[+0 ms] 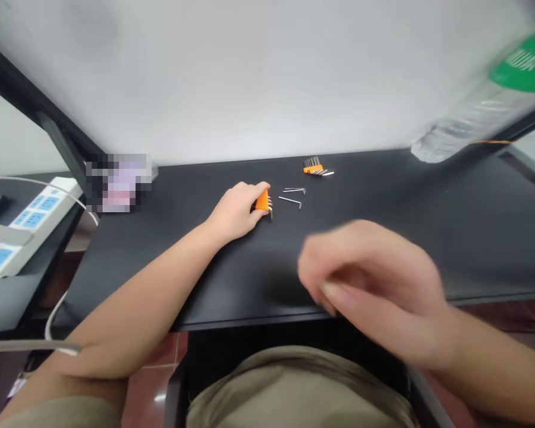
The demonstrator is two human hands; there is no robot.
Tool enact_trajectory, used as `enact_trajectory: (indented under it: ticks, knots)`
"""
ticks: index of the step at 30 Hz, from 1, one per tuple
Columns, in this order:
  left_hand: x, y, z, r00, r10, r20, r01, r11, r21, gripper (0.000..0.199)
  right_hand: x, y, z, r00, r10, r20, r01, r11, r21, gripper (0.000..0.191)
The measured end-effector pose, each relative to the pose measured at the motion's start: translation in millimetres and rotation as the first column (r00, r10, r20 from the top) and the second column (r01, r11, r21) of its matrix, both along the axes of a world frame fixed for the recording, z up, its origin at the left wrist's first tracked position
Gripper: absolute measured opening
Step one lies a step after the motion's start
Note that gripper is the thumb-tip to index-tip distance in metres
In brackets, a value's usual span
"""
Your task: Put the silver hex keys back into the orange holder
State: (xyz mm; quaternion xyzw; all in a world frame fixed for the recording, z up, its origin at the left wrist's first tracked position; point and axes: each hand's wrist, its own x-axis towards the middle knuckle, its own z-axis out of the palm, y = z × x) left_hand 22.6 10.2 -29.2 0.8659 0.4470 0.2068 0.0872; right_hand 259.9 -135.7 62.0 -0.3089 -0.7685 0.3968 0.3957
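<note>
My left hand (237, 209) rests on the black desk, thumb and fingers closed around an orange hex key holder (263, 201). The bent ends of several hex keys stick out of its right side. Just right of it, loose L-shaped hex keys (290, 202) lie on the desktop. Nearer to me, my right hand (370, 285) is raised above the desk's front part, blurred by motion. Its fingers are curled in and the thumb presses towards them; whatever is between them, if anything, is hidden.
A second orange holder (313, 170) with several metal keys lies near the wall. At the right back is a plastic-wrapped roll (468, 125) with a green label. Off to the left are a white power strip (31, 223), a pixelated item (121, 184) and a pale cable (56, 315).
</note>
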Motion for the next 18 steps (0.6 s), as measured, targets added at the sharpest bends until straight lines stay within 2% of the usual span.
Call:
enact_trajectory:
  ticks: [2, 3, 5, 6, 9, 12, 15, 18]
  knots:
    - [-0.6, 0.9, 2.1, 0.999, 0.031, -0.040, -0.031, 0.999, -0.013, 0.050, -1.1, 74.0, -14.8, 0.971, -0.103, 0.214, 0.074, 0.988, 0.137, 0.011]
    - [-0.9, 0.9, 3.4, 0.997, 0.047, -0.057, -0.049, 0.999, -0.018, 0.050, 0.9, 106.0, -25.3, 0.919, -0.183, 0.350, 0.113, 0.971, 0.211, 0.009]
    - [-1.5, 0.1, 5.9, 0.994, 0.072, -0.076, -0.075, 0.997, -0.031, 0.050, 7.5, 151.2, -48.6, 0.749, -0.329, 0.575, 0.173, 0.935, 0.310, 0.015]
    - [-2.0, -0.4, 6.7, 0.994, 0.079, -0.079, -0.082, 0.996, -0.042, 0.050, 10.7, 163.7, -59.8, 0.672, -0.352, 0.651, 0.175, 0.930, 0.323, 0.017]
    - [-3.8, -1.7, 7.4, 0.996, 0.074, -0.057, -0.078, 0.994, -0.081, 0.053, 14.5, 171.6, -83.3, 0.542, -0.380, 0.749, 0.182, 0.924, 0.337, 0.008]
    - [-4.6, -2.0, 6.7, 0.995, 0.088, -0.036, -0.091, 0.990, -0.110, 0.062, 10.3, 163.3, -87.0, 0.495, -0.361, 0.790, 0.182, 0.932, 0.312, 0.008]
    - [-3.9, -1.6, 6.7, 0.994, 0.106, -0.016, -0.108, 0.986, -0.130, 0.060, 5.8, 159.9, -79.5, 0.534, -0.307, 0.787, 0.193, 0.951, 0.240, 0.014]
    - [-2.5, -1.7, 7.9, 0.996, 0.094, -0.011, -0.095, 0.988, -0.125, 0.050, 3.8, 160.0, -73.4, 0.675, -0.218, 0.705, 0.158, 0.976, 0.150, 0.012]
